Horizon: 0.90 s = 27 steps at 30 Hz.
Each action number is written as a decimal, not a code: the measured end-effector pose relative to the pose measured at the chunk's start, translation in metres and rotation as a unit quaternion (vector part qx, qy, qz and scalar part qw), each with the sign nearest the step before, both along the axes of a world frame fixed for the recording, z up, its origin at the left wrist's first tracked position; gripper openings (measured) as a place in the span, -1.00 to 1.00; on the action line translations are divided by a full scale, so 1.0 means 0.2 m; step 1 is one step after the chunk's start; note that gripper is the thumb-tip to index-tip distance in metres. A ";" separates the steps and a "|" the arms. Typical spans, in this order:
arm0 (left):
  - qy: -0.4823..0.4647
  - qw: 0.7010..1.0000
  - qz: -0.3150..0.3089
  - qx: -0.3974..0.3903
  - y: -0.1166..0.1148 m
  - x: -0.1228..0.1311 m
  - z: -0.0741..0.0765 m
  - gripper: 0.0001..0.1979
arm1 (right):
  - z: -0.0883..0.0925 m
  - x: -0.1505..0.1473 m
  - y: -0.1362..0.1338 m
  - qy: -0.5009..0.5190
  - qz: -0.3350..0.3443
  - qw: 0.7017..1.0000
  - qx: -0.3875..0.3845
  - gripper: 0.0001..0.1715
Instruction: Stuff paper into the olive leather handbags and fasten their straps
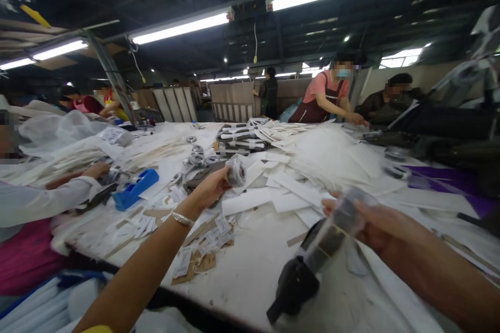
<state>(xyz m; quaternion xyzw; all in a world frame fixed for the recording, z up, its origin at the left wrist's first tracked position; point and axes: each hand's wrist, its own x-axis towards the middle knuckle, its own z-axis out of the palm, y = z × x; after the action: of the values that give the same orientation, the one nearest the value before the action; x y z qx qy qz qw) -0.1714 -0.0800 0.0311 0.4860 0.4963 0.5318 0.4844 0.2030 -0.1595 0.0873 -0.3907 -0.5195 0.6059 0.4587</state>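
Observation:
Above the middle of the table, my left hand (214, 186) is closed on a round, shiny roll (236, 171) that looks wrapped in clear plastic. To the right, my right hand (361, 216) grips the upper end of a long dark strap-like piece (330, 237), partly in clear plastic. A black end part (294, 287) hangs from its lower end above the table. Motion blur hides its exact kind. Several similar rolls (197, 155) lie beyond my left hand. Paper tags with strings (203, 250) are scattered below my left hand.
White sheets and strips (285, 195) cover much of the table (242, 276). A blue tape dispenser (136, 189) stands left, near a co-worker's white sleeve (42, 200). Dark folded bundles (242, 138) are stacked behind; purple material (441, 187) lies right. Another person (326, 91) leans over the far side.

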 end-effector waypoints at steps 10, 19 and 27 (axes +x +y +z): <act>0.112 0.971 -0.132 0.167 -0.45 0.26 0.09 -0.68 | -0.04 -0.31 0.05 0.118 0.134 0.983 -0.052 -0.55; 0.430 0.799 -0.120 0.403 -0.54 0.46 0.00 -0.67 | -0.05 -0.26 -0.02 -0.039 0.065 0.995 0.065 -0.34; 0.208 0.950 -0.178 0.150 -0.61 0.63 0.15 -0.61 | -0.11 -0.26 -0.05 -0.034 0.024 0.996 0.083 -0.29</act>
<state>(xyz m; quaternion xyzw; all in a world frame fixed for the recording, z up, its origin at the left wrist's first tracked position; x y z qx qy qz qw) -0.0449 -0.2015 0.0606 0.7331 0.4064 0.3926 0.3787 0.1504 -0.1701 0.0657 -0.3591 -0.5929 0.5579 0.4564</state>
